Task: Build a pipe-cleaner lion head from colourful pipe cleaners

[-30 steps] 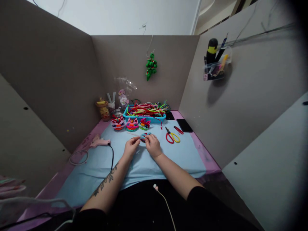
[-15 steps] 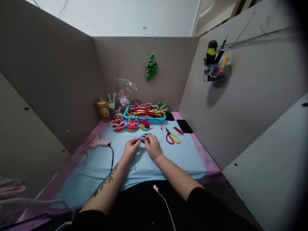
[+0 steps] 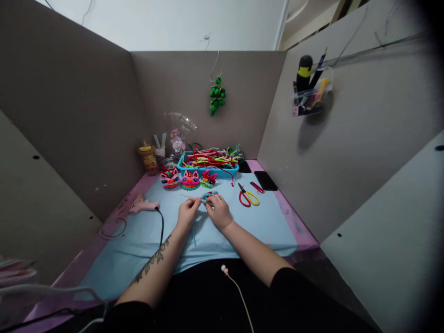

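My left hand (image 3: 188, 212) is closed in a pinch, with a thin pale rod (image 3: 186, 196) sticking out to the left of its fingertips. Beside it, my right hand (image 3: 219, 212) has its fingers closed on a small blue yarn piece (image 3: 209, 194) with some red in it. Both sets of fingertips nearly meet at this piece, so its lower part is hidden. A light blue strand (image 3: 194, 236) hangs down near my left wrist. Just behind the hands stand three colourful yarn animal heads: a red and pink one (image 3: 169, 179), a pink one (image 3: 190, 180) and a red and green one (image 3: 208, 179).
Behind the heads sits a blue basket (image 3: 208, 172) full of coloured yarn strands. Scissors (image 3: 246, 196), a red cutter (image 3: 257, 187) and a black phone (image 3: 265, 181) lie to the right. At left are a pink glue gun (image 3: 144, 205) and a patterned jar (image 3: 150, 162).
The pale rod has tilted slightly, its left end now higher. My fingers have shifted a little around the blue yarn piece, and the whole view has moved slightly.
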A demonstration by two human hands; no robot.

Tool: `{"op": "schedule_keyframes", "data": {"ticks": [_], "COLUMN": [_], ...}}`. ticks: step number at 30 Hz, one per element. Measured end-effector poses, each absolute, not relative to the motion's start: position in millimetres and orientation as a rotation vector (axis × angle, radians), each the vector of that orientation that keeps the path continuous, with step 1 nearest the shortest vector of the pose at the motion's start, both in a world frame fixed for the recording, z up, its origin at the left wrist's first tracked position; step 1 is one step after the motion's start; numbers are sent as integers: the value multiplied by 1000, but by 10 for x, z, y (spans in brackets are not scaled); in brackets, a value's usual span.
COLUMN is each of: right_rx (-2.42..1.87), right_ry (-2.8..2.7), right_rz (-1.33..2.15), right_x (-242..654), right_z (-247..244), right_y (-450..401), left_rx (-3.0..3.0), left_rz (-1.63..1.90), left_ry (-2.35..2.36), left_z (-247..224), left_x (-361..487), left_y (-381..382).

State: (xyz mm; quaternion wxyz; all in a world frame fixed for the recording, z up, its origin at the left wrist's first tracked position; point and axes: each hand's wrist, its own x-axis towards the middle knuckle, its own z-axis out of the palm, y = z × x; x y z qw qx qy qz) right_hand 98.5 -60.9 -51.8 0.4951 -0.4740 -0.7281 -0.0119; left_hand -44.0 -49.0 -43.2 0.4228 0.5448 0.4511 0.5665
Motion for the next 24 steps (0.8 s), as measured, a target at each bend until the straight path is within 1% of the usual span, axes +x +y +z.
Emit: {"op": "schedule_keyframes", "data": {"ticks": [6,15,24], "right_rx": [-1103,-1097,-1113], "right_ry": [-1784,-1823,-1685], "right_rz": [27,-8,83], "right_x": [985,987,1000], "right_z": [-495,-538,-475], "right_y": [-621,-586,-623], "left_rx": [1385,1436,1314], "left_rz": [1458,1459,1403], "left_ry": [1109,1048,1005], "left_z": [-437,-451,-443], "left_x": [-439,-452,-436], "left_y": [-491,-496,-496]}}
